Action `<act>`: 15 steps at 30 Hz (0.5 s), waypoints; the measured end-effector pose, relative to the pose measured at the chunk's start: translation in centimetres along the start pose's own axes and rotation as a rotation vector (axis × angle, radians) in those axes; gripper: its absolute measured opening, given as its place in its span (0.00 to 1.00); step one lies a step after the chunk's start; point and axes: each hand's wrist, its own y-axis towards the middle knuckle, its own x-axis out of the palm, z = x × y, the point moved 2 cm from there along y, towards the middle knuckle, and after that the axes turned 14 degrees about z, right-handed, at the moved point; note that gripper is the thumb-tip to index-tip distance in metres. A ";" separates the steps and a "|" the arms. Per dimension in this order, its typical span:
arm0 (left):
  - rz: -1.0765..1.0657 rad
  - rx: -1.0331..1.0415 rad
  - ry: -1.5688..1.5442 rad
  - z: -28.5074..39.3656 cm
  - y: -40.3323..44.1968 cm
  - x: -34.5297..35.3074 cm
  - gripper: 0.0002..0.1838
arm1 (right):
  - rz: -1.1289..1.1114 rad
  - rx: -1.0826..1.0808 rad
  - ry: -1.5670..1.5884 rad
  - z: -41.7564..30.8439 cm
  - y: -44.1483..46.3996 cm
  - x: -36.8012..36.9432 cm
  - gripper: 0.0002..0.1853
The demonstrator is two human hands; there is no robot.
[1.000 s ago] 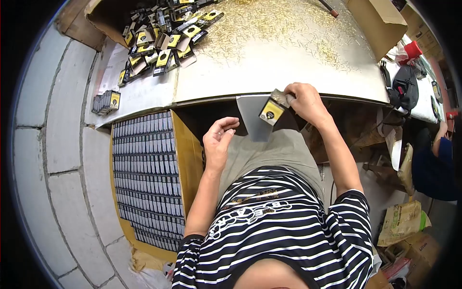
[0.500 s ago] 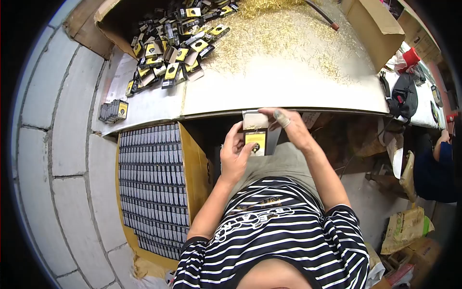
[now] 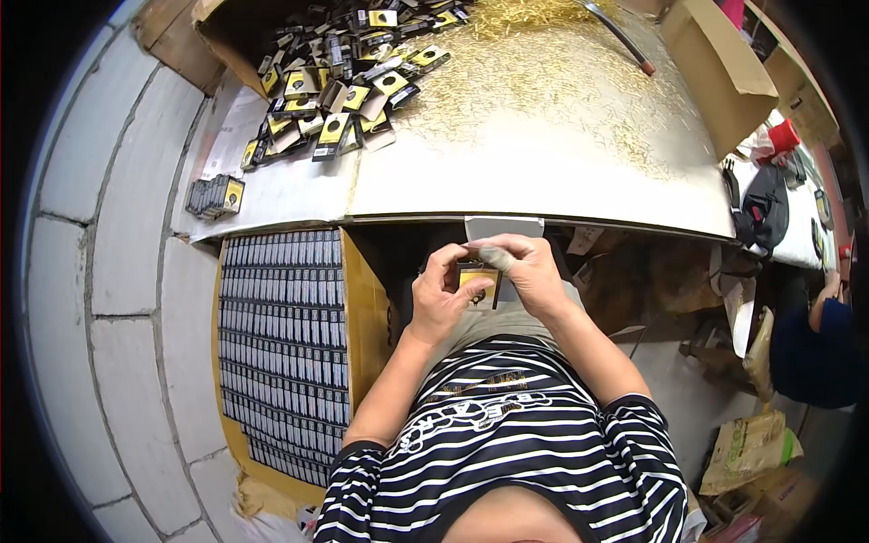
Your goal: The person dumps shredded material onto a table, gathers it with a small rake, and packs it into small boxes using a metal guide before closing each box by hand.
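Observation:
A small black-and-yellow cardboard box (image 3: pixel 489 288) is held between my two hands just in front of the table edge, above my lap. My left hand (image 3: pixel 439 299) grips its left side, thumb across the yellow front. At the box's top, the fingers of my right hand (image 3: pixel 532 276) are closed on the upper end, one finger wearing a pale wrap. Both hands cover the top flap, so how far it is folded cannot be seen. A pale grey panel (image 3: pixel 507 226) shows behind the hands at the table edge.
Similar boxes are heaped (image 3: pixel 353 86) at the table's back left; a short row (image 3: pixel 215 196) stands at the left corner. Thin gold-coloured pieces (image 3: pixel 534 90) cover much of the table (image 3: pixel 434 185). A carton (image 3: pixel 285 353) packed with boxes stands left. A person's arm (image 3: pixel 828 294) shows far right.
My right hand has come down and left onto the box's top end. The raised flap and the gold pieces seen inside before are now out of sight. The whole view has shifted slightly.

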 end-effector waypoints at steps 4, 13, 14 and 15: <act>-0.016 -0.272 -0.198 0.4 1.6 -0.2 0.38 | 0.004 -0.065 -0.045 -1.2 0.3 0.4 0.10; -0.027 -0.247 -0.091 1.4 1.4 0.5 0.42 | -0.025 -0.037 -0.205 -1.6 0.9 -1.2 0.09; -0.015 -0.240 -0.091 1.4 1.6 0.4 0.41 | -0.054 -0.054 -0.201 -1.7 0.8 -1.1 0.09; -0.093 -0.316 -0.060 1.7 1.8 0.0 0.39 | -0.090 -0.081 -0.217 -1.7 0.7 -1.1 0.10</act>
